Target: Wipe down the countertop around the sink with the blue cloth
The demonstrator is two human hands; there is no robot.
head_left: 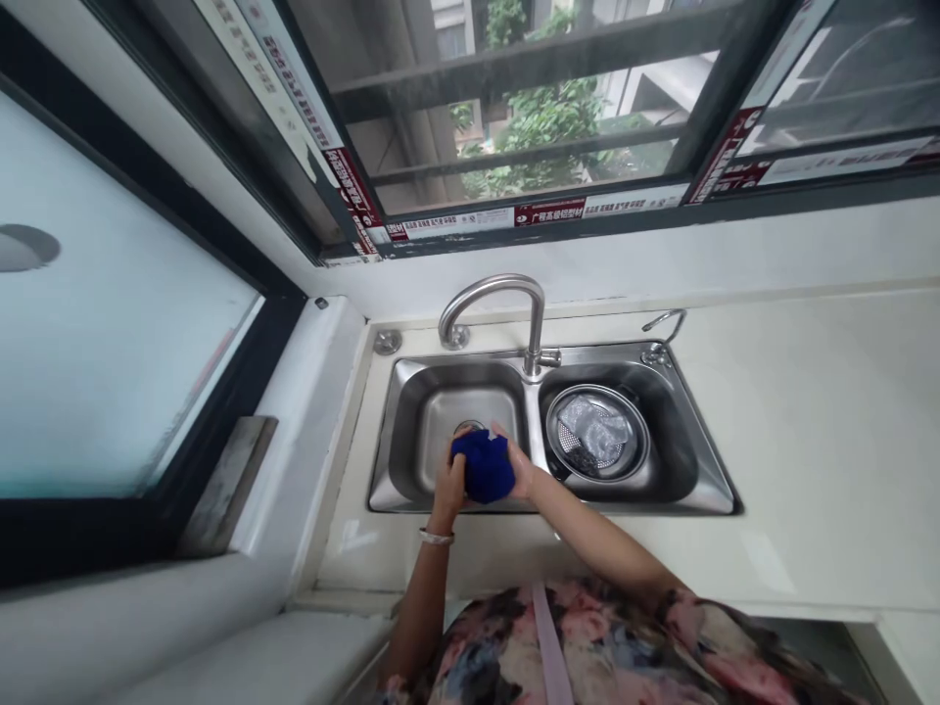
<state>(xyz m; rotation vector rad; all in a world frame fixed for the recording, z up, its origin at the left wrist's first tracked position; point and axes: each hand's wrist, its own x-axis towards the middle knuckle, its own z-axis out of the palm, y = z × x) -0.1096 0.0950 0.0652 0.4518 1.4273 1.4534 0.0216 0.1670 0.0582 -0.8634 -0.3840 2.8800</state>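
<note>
A dark blue cloth (486,468) is bunched between my two hands above the left basin (433,416) of a steel double sink. On its left side, my left hand (449,482) grips it, with a bracelet on that wrist. My right hand (520,470) holds the cloth from the right, close to the divider between the basins. The curved steel faucet (535,323) stands behind the divider, its spout turned to the left. Part of the drain shows just beyond the cloth.
In the right basin (672,441) sits a round metal strainer (640,460) with crumpled clear plastic in it. A small thin tap (672,328) rises at the sink's back right corner. Pale counter (822,421) extends to the right; a window is behind.
</note>
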